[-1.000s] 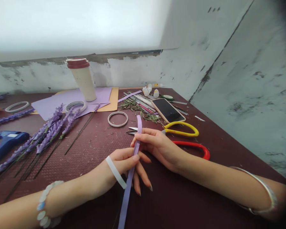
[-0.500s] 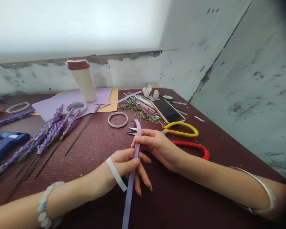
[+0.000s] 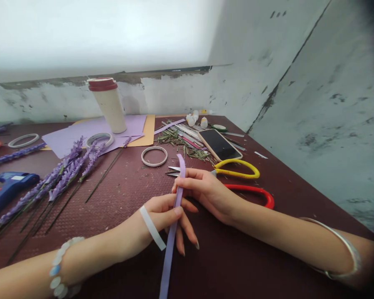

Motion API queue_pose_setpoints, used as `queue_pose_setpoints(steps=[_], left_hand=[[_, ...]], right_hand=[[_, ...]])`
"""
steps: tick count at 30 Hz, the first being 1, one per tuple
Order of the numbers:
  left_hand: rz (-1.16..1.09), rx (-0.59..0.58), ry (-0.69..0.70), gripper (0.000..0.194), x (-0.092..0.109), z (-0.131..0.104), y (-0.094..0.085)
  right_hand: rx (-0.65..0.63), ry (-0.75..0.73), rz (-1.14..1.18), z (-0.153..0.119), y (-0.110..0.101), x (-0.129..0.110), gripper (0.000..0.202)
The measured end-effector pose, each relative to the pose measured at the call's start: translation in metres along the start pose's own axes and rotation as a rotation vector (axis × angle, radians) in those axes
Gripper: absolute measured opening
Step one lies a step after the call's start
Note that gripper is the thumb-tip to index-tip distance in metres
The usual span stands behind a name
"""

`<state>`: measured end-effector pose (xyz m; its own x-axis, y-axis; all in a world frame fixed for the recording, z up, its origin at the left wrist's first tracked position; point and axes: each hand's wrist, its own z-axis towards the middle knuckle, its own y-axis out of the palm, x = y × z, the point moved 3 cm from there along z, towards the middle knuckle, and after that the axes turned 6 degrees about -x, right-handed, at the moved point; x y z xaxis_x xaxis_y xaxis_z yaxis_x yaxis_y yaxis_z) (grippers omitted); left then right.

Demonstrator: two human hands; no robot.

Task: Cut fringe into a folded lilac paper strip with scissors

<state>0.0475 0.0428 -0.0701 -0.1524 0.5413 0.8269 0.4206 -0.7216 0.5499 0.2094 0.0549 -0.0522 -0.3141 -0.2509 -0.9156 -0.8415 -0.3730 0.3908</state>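
Note:
A long narrow purple paper strip (image 3: 170, 245) runs upright between my two hands, its top end curling slightly. My left hand (image 3: 157, 214) pinches it between thumb and forefinger, the other fingers hanging below. Higher up, my right hand (image 3: 202, 189) grips the same strip between thumb and fingertips. A short piece of white tape (image 3: 152, 228) sticks to the back of my left hand by the thumb. Scissors with one yellow handle (image 3: 239, 169) and one red handle lie behind my right hand, their blade tips showing left of the strip.
Purple flower stems (image 3: 60, 180) and a blue glue gun (image 3: 14, 189) lie left. Behind are a tape roll (image 3: 154, 156), purple paper sheets (image 3: 65, 139) under a lidded cup (image 3: 109, 108), a phone (image 3: 220, 144) and a heap of cut stem pieces (image 3: 177, 139). A wall borders the table's right.
The strip's curled top end has shifted very slightly up and to the right. Both hands hold nearly the same position.

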Motion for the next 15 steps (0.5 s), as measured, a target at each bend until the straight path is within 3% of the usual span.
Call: queue_pose_setpoints(steps=[3,10,15], left_hand=[[-0.040,0.030,0.021,0.047,0.001,0.003,-0.002],[-0.230,-0.043,0.058,0.052,0.001,0.011,0.003],[-0.230,-0.026,0.080,0.045,0.005,0.008,0.008]], right_hand=[[0.022,-0.012,0.001,0.001,-0.002,0.001,0.039],[0.022,-0.015,0.011,0.005,-0.001,0.000,0.041],[0.013,-0.015,0.017,0.006,0.000,-0.002,0.041]])
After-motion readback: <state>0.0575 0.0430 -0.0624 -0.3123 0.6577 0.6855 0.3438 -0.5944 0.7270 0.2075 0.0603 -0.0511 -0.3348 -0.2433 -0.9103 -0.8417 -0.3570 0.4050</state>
